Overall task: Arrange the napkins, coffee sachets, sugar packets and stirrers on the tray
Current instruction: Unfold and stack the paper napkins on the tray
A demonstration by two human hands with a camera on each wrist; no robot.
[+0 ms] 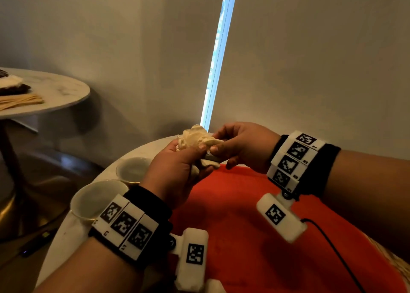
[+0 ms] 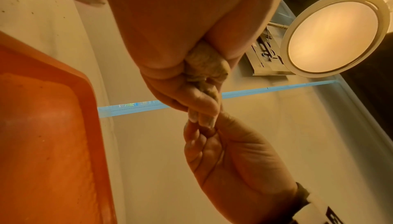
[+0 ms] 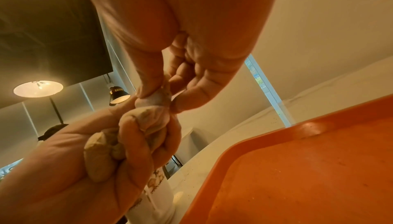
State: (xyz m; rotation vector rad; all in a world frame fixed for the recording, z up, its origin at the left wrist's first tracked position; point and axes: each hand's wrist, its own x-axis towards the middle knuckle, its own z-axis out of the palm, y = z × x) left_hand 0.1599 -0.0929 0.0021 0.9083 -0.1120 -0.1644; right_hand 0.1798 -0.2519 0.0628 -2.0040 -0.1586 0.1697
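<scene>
Head view: both hands [image 1: 177, 172] [image 1: 244, 146] grip crumpled cream napkin [image 1: 197, 137] over smooth orange tray [image 1: 255, 226].

Round pale marble-look table [image 1: 73, 237]: bears an orange tray [image 1: 255, 215] and two white cups [image 1: 133, 169], side by side left of the tray. Second round table [image 1: 64, 88], farther left: wooden stirrers [image 1: 20, 100], fanned; beside them dark and white items, possibly sachets.

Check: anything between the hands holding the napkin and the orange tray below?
Nothing. Head view shows the left hand and right hand holding the crumpled napkin over a bare tray.
</scene>
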